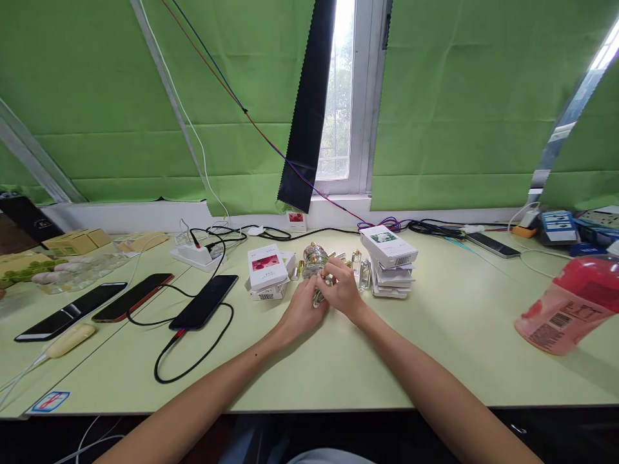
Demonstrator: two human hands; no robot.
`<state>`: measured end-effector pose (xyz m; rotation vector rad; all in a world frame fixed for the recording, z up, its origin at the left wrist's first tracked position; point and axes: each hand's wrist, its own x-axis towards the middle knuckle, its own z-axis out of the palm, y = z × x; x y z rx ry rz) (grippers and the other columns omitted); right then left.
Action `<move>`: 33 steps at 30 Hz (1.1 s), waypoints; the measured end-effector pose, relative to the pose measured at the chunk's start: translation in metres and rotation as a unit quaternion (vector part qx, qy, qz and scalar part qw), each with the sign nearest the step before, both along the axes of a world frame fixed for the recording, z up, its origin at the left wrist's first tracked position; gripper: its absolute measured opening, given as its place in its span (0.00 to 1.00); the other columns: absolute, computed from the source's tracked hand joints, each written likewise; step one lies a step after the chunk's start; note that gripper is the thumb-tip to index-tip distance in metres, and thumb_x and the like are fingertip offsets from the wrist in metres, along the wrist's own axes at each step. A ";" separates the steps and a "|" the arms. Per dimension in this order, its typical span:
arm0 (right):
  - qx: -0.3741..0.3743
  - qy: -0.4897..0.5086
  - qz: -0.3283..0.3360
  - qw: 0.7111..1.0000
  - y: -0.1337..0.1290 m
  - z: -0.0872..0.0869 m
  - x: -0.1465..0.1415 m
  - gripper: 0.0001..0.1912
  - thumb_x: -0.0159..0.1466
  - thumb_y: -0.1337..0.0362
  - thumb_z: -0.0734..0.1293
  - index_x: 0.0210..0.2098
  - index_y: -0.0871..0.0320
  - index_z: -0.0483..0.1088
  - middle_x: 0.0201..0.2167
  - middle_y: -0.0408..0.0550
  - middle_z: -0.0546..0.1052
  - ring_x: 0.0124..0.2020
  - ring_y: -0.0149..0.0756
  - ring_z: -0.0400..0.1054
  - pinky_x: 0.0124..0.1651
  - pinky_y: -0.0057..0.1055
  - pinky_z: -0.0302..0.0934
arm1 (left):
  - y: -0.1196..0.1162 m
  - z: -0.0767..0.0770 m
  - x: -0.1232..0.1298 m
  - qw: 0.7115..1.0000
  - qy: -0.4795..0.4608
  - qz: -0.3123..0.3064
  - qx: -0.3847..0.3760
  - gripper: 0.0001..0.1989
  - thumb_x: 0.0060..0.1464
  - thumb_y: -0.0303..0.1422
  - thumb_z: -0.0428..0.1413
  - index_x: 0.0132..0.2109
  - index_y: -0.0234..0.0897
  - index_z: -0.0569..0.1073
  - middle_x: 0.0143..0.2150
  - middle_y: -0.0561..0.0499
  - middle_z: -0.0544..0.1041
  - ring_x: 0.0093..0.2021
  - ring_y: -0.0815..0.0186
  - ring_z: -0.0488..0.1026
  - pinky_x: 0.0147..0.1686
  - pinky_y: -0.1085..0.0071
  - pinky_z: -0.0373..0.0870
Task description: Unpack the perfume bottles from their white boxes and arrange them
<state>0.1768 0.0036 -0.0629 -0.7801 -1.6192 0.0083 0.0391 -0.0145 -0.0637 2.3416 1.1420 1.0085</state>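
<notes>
Both hands meet at the middle of the pale green table. My left hand [306, 301] is closed around a small shiny bottle [318, 298], partly hidden by the fingers. The fingers of my right hand [338, 287] pinch at the top of this bottle. Just behind them stands a round ornate glass jar [314, 256]. Small clear glass bottles [364, 274] with metallic caps stand right of my hands. A stack of white boxes [391, 274] is farther right, and white boxes with a red picture [265, 267] lie on the left.
Phones [206, 303] with black cables lie at the left, near a white power strip [196, 255]. A pink-red bottle [565, 306] leans at the right. Another phone [493, 245] lies at the back right. A small card [296, 221] stands by the window sill.
</notes>
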 end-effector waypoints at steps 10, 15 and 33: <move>0.042 -0.014 -0.035 0.998 -0.003 0.000 -0.002 0.14 0.61 0.72 0.62 0.24 0.53 0.53 0.25 0.41 0.60 0.28 0.33 0.56 0.31 0.31 0.53 | 0.001 -0.003 -0.001 1.000 0.011 0.005 0.010 0.11 0.54 0.26 0.54 0.46 0.38 0.69 0.45 0.45 0.77 0.46 0.56 0.74 0.43 0.60 0.72; 0.050 -0.030 -0.050 0.997 -0.002 0.001 -0.002 0.14 0.60 0.72 0.62 0.23 0.52 0.54 0.24 0.41 0.60 0.30 0.34 0.57 0.33 0.31 0.54 | 0.001 -0.003 -0.001 1.000 0.001 -0.002 0.011 0.11 0.54 0.26 0.54 0.45 0.38 0.69 0.45 0.46 0.77 0.46 0.57 0.73 0.43 0.61 0.72; 0.032 -0.043 -0.073 0.996 -0.002 -0.004 -0.001 0.10 0.61 0.71 0.62 0.26 0.52 0.58 0.27 0.44 0.66 0.32 0.36 0.62 0.36 0.32 0.59 | 0.002 -0.001 -0.001 1.000 0.006 0.000 0.014 0.11 0.53 0.25 0.54 0.44 0.39 0.69 0.45 0.46 0.77 0.46 0.56 0.74 0.43 0.60 0.72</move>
